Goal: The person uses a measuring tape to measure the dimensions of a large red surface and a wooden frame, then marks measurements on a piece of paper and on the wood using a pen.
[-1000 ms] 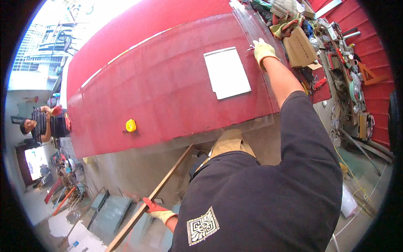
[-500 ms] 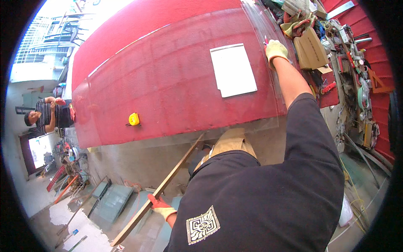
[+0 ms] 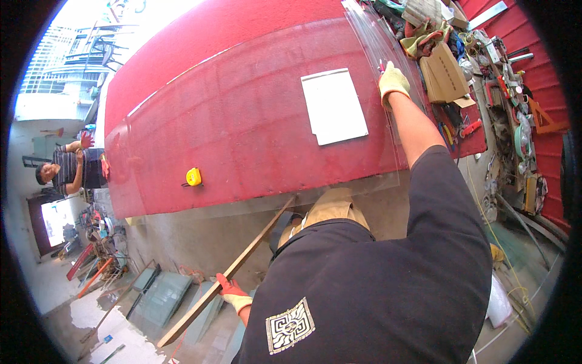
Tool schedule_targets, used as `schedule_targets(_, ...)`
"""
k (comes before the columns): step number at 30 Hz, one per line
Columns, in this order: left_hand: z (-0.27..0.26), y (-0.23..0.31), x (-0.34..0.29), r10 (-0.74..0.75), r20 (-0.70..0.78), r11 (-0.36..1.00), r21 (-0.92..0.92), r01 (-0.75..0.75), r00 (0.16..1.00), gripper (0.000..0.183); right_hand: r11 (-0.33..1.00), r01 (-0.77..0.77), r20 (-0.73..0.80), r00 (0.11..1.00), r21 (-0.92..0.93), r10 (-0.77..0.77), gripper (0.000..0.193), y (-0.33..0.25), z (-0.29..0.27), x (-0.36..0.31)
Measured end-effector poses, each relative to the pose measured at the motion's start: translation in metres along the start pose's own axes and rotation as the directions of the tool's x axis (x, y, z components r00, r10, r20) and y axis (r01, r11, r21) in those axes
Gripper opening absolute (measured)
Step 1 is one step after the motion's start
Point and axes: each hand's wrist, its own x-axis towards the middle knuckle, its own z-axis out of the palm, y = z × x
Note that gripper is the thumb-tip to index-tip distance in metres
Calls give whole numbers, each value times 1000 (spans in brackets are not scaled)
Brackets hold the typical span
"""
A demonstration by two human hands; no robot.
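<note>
My left hand (image 3: 233,291), in a red-and-cream work glove, is closed around a long wooden strip (image 3: 212,292) that slants beside the table. At the table's right side, my right hand (image 3: 394,85) is closed in a cream glove. A slim red-tipped tool (image 3: 382,65), pen-like but too small to tell, sticks out of its fingers. Under that hand lie long clear glass strips (image 3: 364,36), beside a large clear glass sheet (image 3: 254,79) on the red-covered table (image 3: 212,24). A white paper pad (image 3: 336,108) and a yellow tape measure (image 3: 193,176) rest on the sheet.
Across the table's left end stands a person in a striped shirt (image 3: 66,167). A cardboard box (image 3: 445,73), rags and tools crowd the right side. Glass panes (image 3: 160,297) lean low at the left. A yellow cord (image 3: 515,285) trails across the floor at the right.
My right hand has shifted slightly down and left along the strips, the red-tipped tool with it. My left hand still grips the wooden strip. The other person's raised gloved hand has spread its fingers.
</note>
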Motion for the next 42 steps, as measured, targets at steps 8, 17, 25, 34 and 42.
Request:
schedule_targets(8, 8, 5, -12, 11, 18, 1000, 14, -11, 1000, 63, 995, 94, -5, 996, 37, -94, 34, -19, 0, -6)
schedule_targets(17, 6, 11, -6, -41, 28, 999, 30, 40, 999, 63, 760, 640, 189, 764, -113, -616, 35, -99, 17, -32)
schedule_targets(25, 1, -3, 3, 4, 25, 1000, 16, -5, 1000, 61, 726, 675, 164, 737, -131, -655, 25, -94, 18, -43)
schedule_targets(34, 9, 2, 23, 6, 23, 997, 70, -8, 1000, 64, 516, 852, 330, 513, -88, -792, 26, -20, -89, -77)
schedule_targets(42, 14, 4, 41, 10, 61, 999, 43, -13, 998, 66, 417, 696, 420, 699, -584, -579, 33, 27, -163, 28)
